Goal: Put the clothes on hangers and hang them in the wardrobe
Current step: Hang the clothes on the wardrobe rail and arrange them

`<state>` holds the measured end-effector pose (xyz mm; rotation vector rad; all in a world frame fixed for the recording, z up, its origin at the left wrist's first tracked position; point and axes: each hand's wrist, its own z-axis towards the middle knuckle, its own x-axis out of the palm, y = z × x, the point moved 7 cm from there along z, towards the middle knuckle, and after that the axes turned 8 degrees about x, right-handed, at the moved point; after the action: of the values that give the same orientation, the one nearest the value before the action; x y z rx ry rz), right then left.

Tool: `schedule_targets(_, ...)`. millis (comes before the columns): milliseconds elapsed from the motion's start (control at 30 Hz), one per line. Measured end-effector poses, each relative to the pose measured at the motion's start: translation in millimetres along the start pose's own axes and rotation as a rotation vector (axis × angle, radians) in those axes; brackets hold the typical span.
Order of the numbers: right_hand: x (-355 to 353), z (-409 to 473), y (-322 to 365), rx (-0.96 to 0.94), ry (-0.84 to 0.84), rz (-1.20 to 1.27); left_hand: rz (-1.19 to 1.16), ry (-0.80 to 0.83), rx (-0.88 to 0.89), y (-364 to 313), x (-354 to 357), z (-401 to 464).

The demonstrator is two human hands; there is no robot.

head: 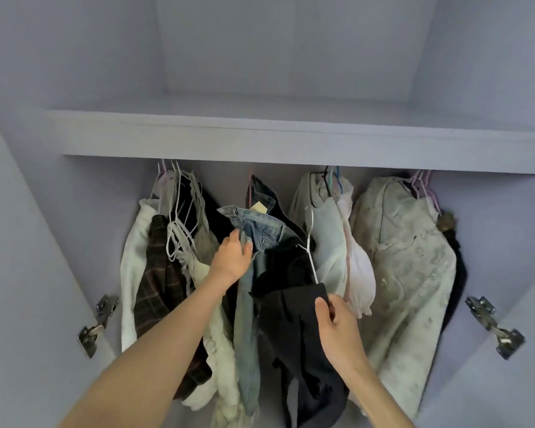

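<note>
Hanging a dark garment among clothes already in the wardrobe

The right hand [337, 330] is pinched closed on the top edge of a black garment [303, 344] that sits on a white hanger [310, 251], whose hook points up towards the gap in the row; the left hand [233, 257], fingers partly curled, presses the jeans [254, 273] aside without clearly gripping them. The black cloth looks soft, light and limp, so it may slide off; holding the stiff hanger near its neck seems the safer grip. The pale lilac wardrobe [37, 242] has a shelf [291, 140] above the packed clothes, its rail hidden behind the shelf edge, and metal hinges [98, 324] on both open sides.
</note>
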<state>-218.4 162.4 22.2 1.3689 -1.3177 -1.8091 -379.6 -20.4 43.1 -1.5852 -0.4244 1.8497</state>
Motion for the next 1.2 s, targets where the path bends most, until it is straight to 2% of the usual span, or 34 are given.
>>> schedule_targets(100, 7, 17, 3, 0.006, -0.004, 0.028, 0.1, -0.062, -0.003, -6, -1, 22)
schedule_targets(233, 14, 40, 10, 0.007, 0.009, 0.05, 0.122, -0.154, -0.033, -2, -4, 32)
schedule_targets(367, 22, 63, 15, -0.026, 0.012, 0.048, 0.172, -0.177, -0.076, 20, -17, 41)
schedule_targets(600, 26, 83, 8, 0.041, 0.015, 0.134, 0.272, -0.212, -0.045, 44, -44, 51)
schedule_targets(900, 22, 65, -39, 0.083, 0.122, 0.025, 0.241, -0.197, -0.104, 50, -43, 58)
schedule_targets(1200, 8, 71, -39, 0.081, -0.014, 0.031, 0.256, -0.212, -0.022, 37, -35, 38)
